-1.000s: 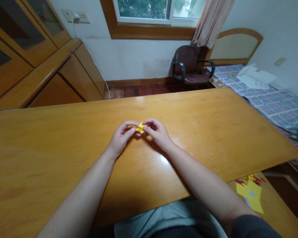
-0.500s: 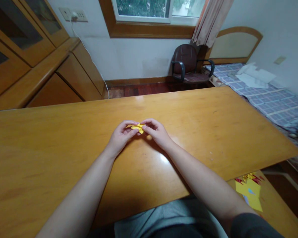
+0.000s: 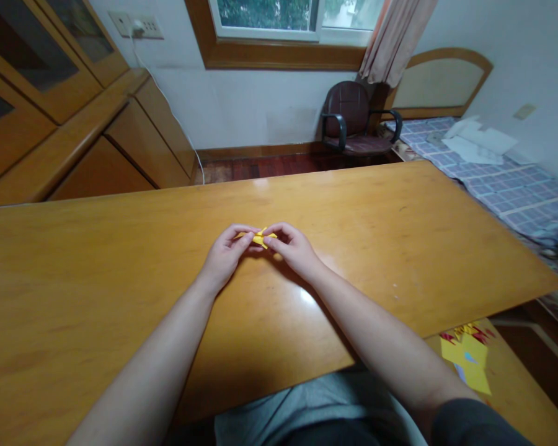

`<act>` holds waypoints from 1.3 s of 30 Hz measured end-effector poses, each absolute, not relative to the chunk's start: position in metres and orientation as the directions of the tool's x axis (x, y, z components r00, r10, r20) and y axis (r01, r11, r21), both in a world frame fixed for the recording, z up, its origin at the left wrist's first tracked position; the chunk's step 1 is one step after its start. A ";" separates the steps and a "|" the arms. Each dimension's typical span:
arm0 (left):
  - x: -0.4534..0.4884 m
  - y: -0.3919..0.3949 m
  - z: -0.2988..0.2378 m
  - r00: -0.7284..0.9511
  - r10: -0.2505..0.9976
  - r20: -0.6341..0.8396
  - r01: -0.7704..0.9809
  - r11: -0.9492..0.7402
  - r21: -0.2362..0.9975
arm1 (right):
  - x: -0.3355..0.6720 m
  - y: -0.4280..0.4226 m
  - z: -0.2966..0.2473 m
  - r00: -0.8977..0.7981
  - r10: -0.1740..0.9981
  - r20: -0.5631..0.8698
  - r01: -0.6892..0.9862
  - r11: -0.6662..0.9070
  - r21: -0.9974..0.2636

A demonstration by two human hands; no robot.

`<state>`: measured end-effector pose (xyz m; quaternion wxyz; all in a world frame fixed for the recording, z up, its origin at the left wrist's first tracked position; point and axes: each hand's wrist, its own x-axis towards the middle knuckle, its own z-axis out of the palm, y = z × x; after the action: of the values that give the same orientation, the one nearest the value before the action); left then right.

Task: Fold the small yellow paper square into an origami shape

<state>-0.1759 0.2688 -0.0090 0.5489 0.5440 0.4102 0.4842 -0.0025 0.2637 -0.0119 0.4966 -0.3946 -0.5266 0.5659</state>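
Just above the wooden table (image 3: 121,266), a small piece of folded yellow paper (image 3: 261,239) is held between my two hands. My left hand (image 3: 225,251) pinches its left side, thumb on the near face and fingers behind. On the other side my right hand (image 3: 294,246) grips it with thumb and index finger. Pointed flaps of the paper stick out between the fingertips. The fingers cover much of it, so its full shape is hidden.
At the lower right, a lower wooden surface (image 3: 521,384) bears yellow paper sheets (image 3: 477,359) and red and yellow folded pieces (image 3: 467,333). Beyond the table stand a brown armchair (image 3: 348,118), a bed (image 3: 516,179) and wooden cabinets (image 3: 134,142).
My left thumb has moved up and right onto the paper. The folded paper has turned slightly, and its flaps show differently between my fingers. Both arms stay nearly in place.
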 end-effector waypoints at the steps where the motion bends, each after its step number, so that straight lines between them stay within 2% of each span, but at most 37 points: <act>1: -0.176 0.269 -0.009 0.198 0.976 0.087 -0.093 -0.070 0.993 | -0.002 0.264 -0.012 -0.193 0.978 0.076 -0.153 0.046 -0.987; 10: -0.176 0.268 -0.007 0.186 0.970 0.155 -0.061 -0.146 0.987 | -0.002 0.265 -0.010 -0.212 0.974 0.081 -0.213 0.035 -0.977; 30: -0.178 0.268 -0.009 0.193 0.972 0.131 -0.126 -0.108 0.986 | 0.000 0.265 -0.011 -0.223 0.975 0.020 -0.284 -0.045 -0.958; 35: -0.182 0.268 -0.013 0.190 0.971 0.147 -0.170 -0.115 0.979 | 0.000 0.267 -0.013 -0.211 0.977 0.031 -0.289 -0.032 -0.957; 39: -0.181 0.269 -0.015 0.179 0.975 0.133 -0.137 -0.109 0.985 | -0.001 0.267 -0.014 -0.210 0.977 0.048 -0.302 -0.018 -0.953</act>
<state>-0.1810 0.2694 -0.0148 0.5440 0.5417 0.3868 0.5110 -0.0013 0.2671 -0.0138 0.5175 -0.3570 -0.4723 0.6178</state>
